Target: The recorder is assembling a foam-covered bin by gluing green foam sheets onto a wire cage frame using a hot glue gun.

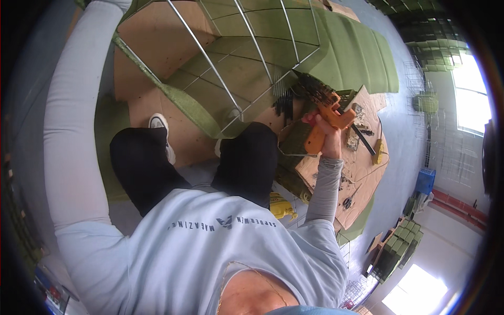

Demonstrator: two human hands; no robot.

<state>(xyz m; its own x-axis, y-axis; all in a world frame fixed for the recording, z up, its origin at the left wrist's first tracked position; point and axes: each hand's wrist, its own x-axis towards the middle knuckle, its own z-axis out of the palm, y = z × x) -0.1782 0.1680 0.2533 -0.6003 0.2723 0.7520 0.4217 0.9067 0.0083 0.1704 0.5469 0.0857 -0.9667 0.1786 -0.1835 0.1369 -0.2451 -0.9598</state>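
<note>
My right hand (329,137) is wrapped round the handle of an orange pistol-grip tool (331,113) with a long dark front end. That front end reaches up to the lower right corner of a metal wire frame (252,39); I cannot tell whether it touches. Green mesh (178,100) is stretched over the frame, with a thick folded edge along its near side. At the upper left, my left hand (111,2) is by the frame's far left end, mostly cut off by the picture's edge, so its fingers do not show. A bundle of thin black strips (283,102) sits beside the tool.
Right of my knee is a cardboard-topped surface (362,191) holding scissors (347,203), a yellow-handled tool (378,152) and small scattered pieces. Green sheeting (362,52) lies beyond the frame. A yellow object (282,206) is near my right thigh. Stacked green goods (404,236) stand further right.
</note>
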